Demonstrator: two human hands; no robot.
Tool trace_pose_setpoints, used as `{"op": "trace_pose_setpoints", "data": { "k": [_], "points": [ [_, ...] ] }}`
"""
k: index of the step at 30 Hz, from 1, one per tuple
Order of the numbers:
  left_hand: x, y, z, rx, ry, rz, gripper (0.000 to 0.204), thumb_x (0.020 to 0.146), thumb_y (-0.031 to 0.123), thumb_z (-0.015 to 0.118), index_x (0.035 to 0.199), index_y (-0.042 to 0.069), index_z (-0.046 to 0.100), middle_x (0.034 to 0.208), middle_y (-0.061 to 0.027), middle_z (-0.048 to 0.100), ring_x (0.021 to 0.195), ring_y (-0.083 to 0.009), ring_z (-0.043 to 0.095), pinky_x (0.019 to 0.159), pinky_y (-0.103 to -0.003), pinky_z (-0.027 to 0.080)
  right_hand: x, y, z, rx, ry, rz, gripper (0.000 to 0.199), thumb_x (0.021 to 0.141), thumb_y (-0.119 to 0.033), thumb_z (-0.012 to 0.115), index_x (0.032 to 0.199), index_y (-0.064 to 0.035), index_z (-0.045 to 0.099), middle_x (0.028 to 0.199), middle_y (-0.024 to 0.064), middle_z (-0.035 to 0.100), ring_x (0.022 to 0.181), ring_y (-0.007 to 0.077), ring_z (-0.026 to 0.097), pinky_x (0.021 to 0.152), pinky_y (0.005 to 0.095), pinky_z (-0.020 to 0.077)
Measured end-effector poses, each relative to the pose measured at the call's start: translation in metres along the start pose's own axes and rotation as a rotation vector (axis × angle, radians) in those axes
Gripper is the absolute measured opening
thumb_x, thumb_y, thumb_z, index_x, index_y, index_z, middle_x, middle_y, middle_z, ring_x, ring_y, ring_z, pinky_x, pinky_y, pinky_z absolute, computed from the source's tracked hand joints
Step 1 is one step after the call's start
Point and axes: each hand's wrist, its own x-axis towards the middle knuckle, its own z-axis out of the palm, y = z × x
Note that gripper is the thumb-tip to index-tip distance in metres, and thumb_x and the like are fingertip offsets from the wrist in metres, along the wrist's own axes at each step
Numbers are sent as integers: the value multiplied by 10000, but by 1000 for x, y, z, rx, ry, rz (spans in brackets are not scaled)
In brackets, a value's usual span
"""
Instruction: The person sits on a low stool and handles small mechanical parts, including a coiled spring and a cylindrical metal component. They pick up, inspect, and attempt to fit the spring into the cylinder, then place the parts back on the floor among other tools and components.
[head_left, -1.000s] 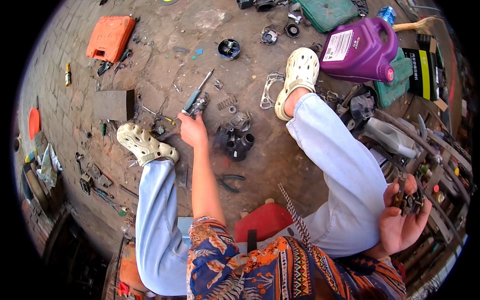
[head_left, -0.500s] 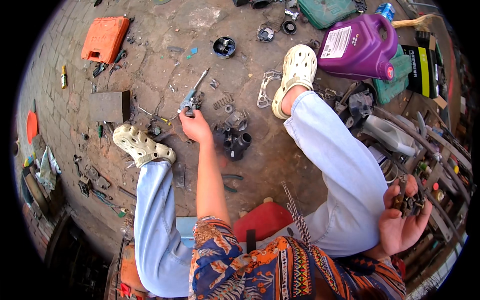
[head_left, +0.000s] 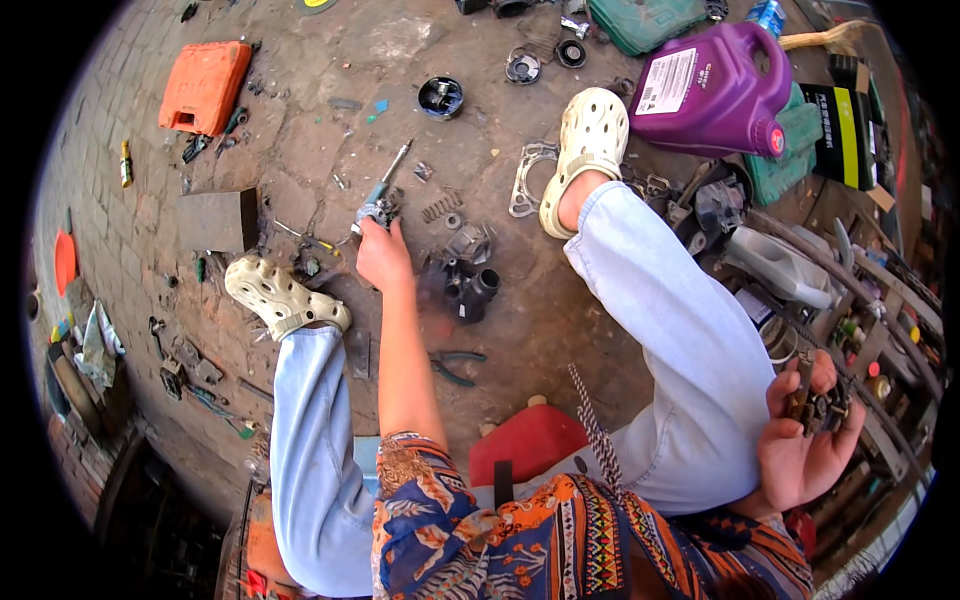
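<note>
My left hand (head_left: 384,256) reaches down to the floor, thumb and fingers around a small grey metal part (head_left: 384,208), partly hidden by the fingers. A screwdriver with a blue-grey handle (head_left: 378,190) lies against that part, its shaft pointing away. Over my right knee, my right hand (head_left: 800,450) is raised with its fingers curled round a dark metal mechanical part (head_left: 822,408). Right of my left hand are a coil spring (head_left: 441,207), a metal fitting (head_left: 470,243) and a black pipe-like part (head_left: 474,292).
Pliers (head_left: 455,368) lie nearer me. A flat metal gasket (head_left: 530,180) is beside my right shoe (head_left: 590,145). A purple jug (head_left: 705,95) stands far right, an orange case (head_left: 205,88) far left. A dark block (head_left: 218,220) sits beyond my left shoe (head_left: 283,295).
My left forearm has swung slightly left, and the thumb now shows apart from the fingers at the metal part. The right hand keeps its hold with little movement.
</note>
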Motion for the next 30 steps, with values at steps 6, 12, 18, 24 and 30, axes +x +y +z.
{"op": "trace_pose_setpoints", "data": {
  "k": [6, 12, 18, 24, 30],
  "points": [
    [10, 6, -7, 49, -27, 25, 438, 752, 439, 704, 794, 51, 503, 652, -141, 639, 615, -322, 649, 539, -422, 506, 1, -1, 0, -1, 1, -2, 294, 947, -218, 497, 1144, -104, 310, 1135, 33, 394, 1281, 295, 323, 884, 410, 457],
    [12, 19, -11, -42, -54, -152, 390, 756, 380, 694, 832, 20, 565, 734, -168, 656, 690, -357, 648, 610, -451, 511, 2, -1, 1, -18, -12, 6, 274, 949, -219, 484, 1118, -93, 309, 1140, 41, 399, 1282, 319, 321, 888, 415, 455],
    [3, 18, 18, -378, 48, -351, 378, 738, 260, 640, 989, -22, 623, 870, -211, 660, 802, -397, 626, 721, -471, 482, 4, 0, -3, 56, -4, -26, 265, 930, -255, 475, 1077, -72, 351, 1119, 90, 394, 1254, 386, 332, 863, 437, 476],
    [14, 8, 14, -1206, -307, -408, 210, 790, 118, 655, 928, -36, 622, 590, 44, 487, 472, -56, 434, 437, -226, 336, 4, 2, -1, 52, 13, -43, 274, 928, -271, 475, 1075, -69, 362, 1108, 92, 405, 1257, 388, 334, 865, 434, 479],
    [28, 92, -21, -1508, -608, -360, 88, 811, 114, 646, 837, 39, 610, 574, 73, 441, 446, -27, 381, 398, -213, 269, 6, 1, -4, 36, -8, -37, 269, 927, -273, 476, 1072, -68, 378, 1101, 97, 427, 1267, 404, 355, 868, 440, 482]
  ]
}}
